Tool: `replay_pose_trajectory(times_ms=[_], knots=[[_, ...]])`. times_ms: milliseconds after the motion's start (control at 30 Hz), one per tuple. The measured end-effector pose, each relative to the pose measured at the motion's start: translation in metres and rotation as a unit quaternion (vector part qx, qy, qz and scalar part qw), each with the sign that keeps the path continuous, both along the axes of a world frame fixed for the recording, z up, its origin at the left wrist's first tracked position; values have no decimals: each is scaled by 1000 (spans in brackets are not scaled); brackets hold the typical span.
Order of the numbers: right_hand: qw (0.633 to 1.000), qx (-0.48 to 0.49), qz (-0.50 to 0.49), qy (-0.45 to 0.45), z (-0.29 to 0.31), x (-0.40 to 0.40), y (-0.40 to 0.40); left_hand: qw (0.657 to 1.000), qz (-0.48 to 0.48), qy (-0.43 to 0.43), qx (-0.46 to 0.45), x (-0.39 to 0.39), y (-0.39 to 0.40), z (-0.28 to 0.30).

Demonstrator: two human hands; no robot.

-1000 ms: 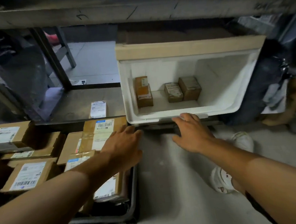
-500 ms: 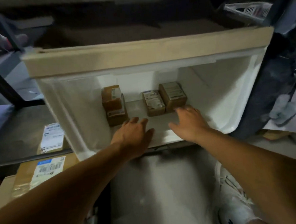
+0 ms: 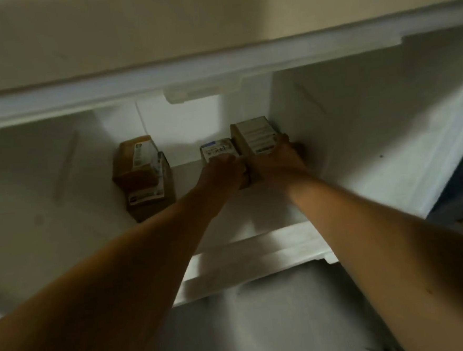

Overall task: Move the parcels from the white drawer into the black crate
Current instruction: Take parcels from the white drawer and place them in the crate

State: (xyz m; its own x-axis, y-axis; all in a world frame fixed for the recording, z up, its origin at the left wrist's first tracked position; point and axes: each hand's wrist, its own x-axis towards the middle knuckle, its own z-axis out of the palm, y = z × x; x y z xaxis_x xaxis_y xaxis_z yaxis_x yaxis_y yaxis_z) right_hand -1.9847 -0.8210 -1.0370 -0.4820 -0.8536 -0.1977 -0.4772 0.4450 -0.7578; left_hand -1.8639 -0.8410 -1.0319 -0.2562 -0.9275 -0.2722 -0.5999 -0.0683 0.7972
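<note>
Both my hands are deep inside the white drawer (image 3: 373,143), reaching toward its back wall. My left hand (image 3: 220,173) curls its fingers over the front of the small labelled parcel (image 3: 217,150) and grips it. My right hand (image 3: 279,163) wraps around the taller parcel (image 3: 255,135) just beside it on the right, fingers bent over its label side, thumb hidden from me. These two parcels touch each other near the back right of the drawer floor. Toward the back left, well apart from my hands, two more brown parcels (image 3: 142,176) sit stacked, the upper one tilted on the lower.
</note>
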Motion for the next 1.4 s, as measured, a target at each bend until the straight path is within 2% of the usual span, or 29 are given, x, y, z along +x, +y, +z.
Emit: replay_pose_trajectory(times_ms=[133,267,367,467,667,767,933,1033,1067,1200,1267,1400], knots=[[999,29,-29,1,-3,1,-7,982,102,141,79,-13,-10,-2],[992,30,-12,-125,-2,-1,10,960,145,202,126,-5,-8,-9],[985,5,-29,-168,4,7,23,946,160,243,142,6,6,-7],[973,-18,-39,-228,21,20,35,940,193,254,119,19,20,1],[962,-27,-27,-271,76,43,86,950,181,251,30,55,75,57],[971,-3,28,-239,114,54,124,944,172,276,60,80,113,90],[982,27,138,-128,184,62,190,940,125,291,126,135,180,144],[989,-14,148,-20,218,67,220,938,75,290,175,170,219,174],[988,-20,151,-13,227,71,228,936,71,295,178,181,229,184],[978,6,183,-101,250,97,256,943,30,280,176,212,253,230],[967,-16,183,-175,259,110,265,952,22,260,161,226,260,254],[916,-8,209,-342,271,127,277,959,48,251,125,252,278,290]])
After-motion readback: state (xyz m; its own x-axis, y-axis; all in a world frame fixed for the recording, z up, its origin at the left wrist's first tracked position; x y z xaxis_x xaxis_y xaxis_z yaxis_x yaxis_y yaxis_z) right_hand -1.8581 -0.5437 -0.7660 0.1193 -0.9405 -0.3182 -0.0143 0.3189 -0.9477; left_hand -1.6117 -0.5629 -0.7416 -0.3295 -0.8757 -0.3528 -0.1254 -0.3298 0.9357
